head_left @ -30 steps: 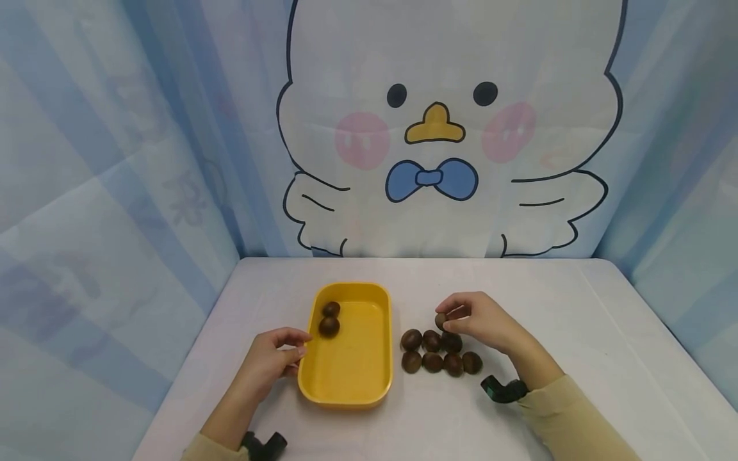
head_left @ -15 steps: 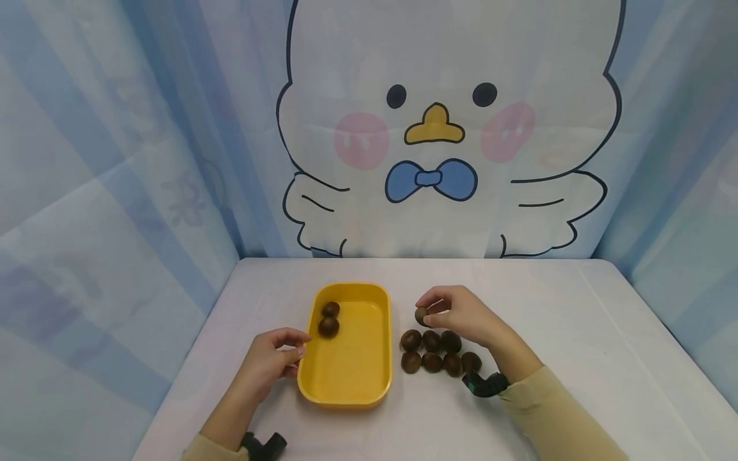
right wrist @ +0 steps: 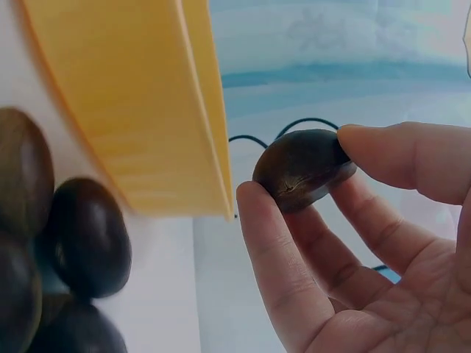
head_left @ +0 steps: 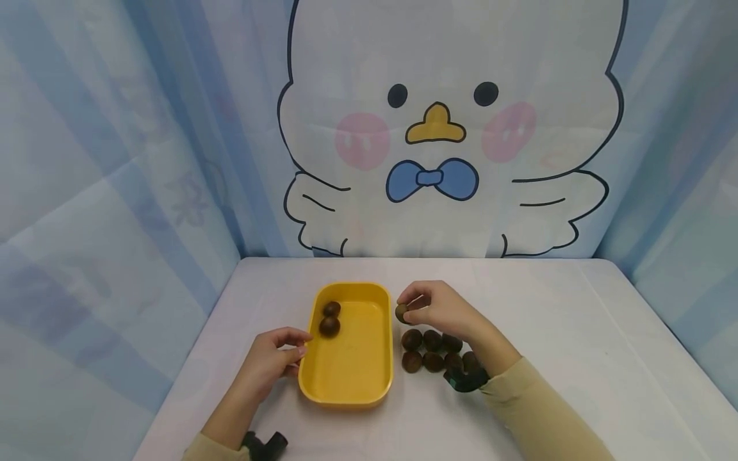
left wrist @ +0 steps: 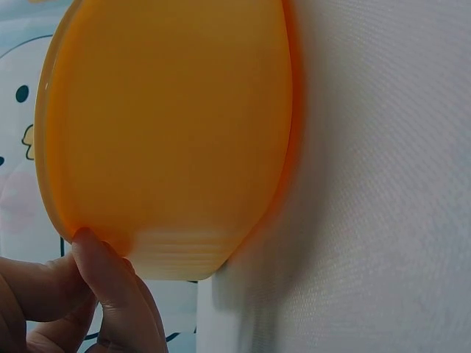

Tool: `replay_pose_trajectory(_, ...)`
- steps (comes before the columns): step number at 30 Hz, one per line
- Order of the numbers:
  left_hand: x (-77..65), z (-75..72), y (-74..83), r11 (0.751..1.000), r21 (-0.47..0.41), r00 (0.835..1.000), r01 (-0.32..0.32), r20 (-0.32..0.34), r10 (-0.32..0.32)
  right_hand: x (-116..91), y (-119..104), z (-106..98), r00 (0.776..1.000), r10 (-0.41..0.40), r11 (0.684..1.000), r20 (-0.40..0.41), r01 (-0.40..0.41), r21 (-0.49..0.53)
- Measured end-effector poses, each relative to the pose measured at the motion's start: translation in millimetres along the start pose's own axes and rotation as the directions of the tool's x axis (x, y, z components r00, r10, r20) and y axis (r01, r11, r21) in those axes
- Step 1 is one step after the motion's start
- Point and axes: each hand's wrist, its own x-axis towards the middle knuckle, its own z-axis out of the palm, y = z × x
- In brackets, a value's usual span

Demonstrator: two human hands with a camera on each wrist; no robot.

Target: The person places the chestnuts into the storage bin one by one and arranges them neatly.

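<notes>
A chestnut (head_left: 401,313) is pinched between the thumb and fingers of my right hand (head_left: 441,310), just off the right rim of a yellow tray (head_left: 352,378). In the right wrist view the held chestnut (right wrist: 302,168) shows a dark, shiny shell, raised beside the tray wall (right wrist: 140,95). My left hand (head_left: 272,354) grips the tray's left rim, its thumb (left wrist: 110,283) against the outer wall in the left wrist view. Two chestnuts (head_left: 329,326) lie in the tray's upper left part.
Several more chestnuts (head_left: 432,340) stand in two rows on the white table (head_left: 576,333), right of the tray, partly hidden by my right wrist. A cartoon-printed curtain (head_left: 435,211) rises at the table's back edge, with pale blue cloth at both sides.
My right hand has moved left with the chestnut, from above the right end of the rows to near the tray's rim. The left hand and tray have stayed put.
</notes>
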Motion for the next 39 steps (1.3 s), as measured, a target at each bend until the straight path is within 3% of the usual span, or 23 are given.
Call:
replay_pose_trajectory(9,0.1,-1.0,-1.3,1.0,-0.003,1.0,0.002,-0.006,-0.002,15,-13,14,0.996,-0.045,0.996,0.081,0.039,0.078)
replay_pose_trajectory(15,1.5,-1.0,-2.7,1.0,-0.012,1.0,-0.002,-0.003,0.002,25,-17,26,0.992,-0.052,0.996,0.115,0.044,0.071)
replay_pose_trajectory(39,4.6,-1.0,-4.8,1.0,0.01,1.0,-0.015,-0.002,0.015,55,-43,61,0.988,-0.079,0.987,0.134,0.059,0.15)
